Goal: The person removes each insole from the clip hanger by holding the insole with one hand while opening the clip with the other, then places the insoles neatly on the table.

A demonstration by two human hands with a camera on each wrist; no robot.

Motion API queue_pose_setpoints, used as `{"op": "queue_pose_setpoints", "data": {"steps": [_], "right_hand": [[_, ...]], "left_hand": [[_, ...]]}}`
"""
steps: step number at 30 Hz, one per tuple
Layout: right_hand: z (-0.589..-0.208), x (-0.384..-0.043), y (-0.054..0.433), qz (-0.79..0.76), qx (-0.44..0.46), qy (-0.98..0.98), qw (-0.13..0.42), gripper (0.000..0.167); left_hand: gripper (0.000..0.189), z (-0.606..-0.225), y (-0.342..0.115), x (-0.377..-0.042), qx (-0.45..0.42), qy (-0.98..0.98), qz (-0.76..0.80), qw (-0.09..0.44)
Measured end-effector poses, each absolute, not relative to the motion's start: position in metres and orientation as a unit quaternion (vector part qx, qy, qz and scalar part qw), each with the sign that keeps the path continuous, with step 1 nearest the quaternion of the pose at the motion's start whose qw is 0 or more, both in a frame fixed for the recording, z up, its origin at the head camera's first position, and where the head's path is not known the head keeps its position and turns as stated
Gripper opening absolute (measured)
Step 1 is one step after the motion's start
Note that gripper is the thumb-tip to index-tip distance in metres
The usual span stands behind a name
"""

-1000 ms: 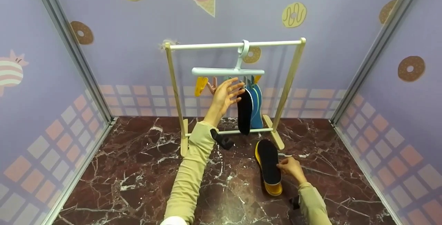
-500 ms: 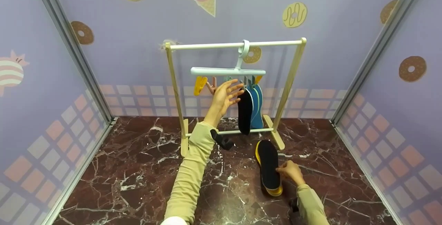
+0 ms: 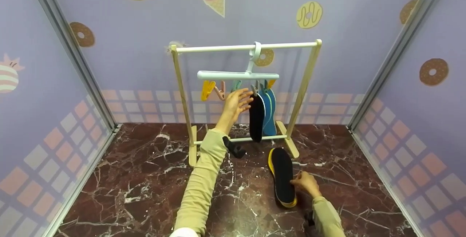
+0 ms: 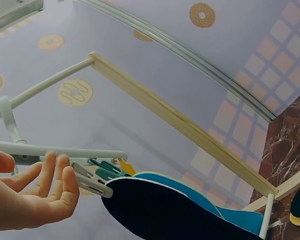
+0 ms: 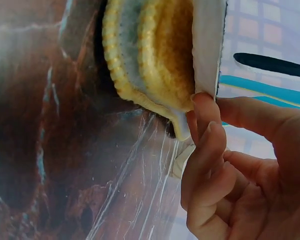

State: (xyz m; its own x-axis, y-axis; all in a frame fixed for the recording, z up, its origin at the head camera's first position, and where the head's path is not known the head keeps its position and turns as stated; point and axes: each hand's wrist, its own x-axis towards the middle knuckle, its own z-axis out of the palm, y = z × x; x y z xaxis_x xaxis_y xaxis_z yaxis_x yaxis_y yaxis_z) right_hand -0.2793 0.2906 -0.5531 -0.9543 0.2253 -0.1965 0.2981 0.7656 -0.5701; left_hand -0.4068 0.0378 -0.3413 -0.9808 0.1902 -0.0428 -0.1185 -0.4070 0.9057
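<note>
On the marbled surface a black insole lies over a yellow one, whose edge shows along the left and at the heel. My right hand pinches the black insole's right edge. In the right wrist view, thumb and fingers hold its pale underside above the ridged yellow insole. My left hand is raised under the white hanger, fingers loosely spread, holding nothing. Beside its fingertips, a grey clothespin grips a hanging black insole; blue insoles hang behind.
The hanger hooks over the top bar of a wooden rack. A yellow clothespin, a pink clothespin and a green clothespin hang at its left. Patterned walls stand behind and at both sides.
My right hand has drawn the black insole slightly toward me, so less yellow shows at the heel. My left hand has dropped a little below the hanger, uncovering the green clothespin.
</note>
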Motion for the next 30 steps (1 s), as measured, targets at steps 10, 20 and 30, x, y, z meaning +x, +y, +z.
{"op": "queue_pose_setpoints", "data": {"steps": [10,20,30], "right_hand": [[-0.549,-0.276,0.292,-0.297,0.138,0.943,0.067,0.022],[-0.527,-0.286,0.291,-0.276,0.117,0.953,0.035,0.021],[-0.512,-0.297,0.281,-0.341,0.087,0.936,-0.006,0.017]], "left_hand": [[0.035,-0.357,0.04,-0.429,0.047,0.554,0.826,0.087],[0.038,-0.414,0.052,-0.512,0.083,0.537,0.834,0.097],[0.04,-0.466,0.069,-0.585,0.086,0.576,0.808,0.086]]}}
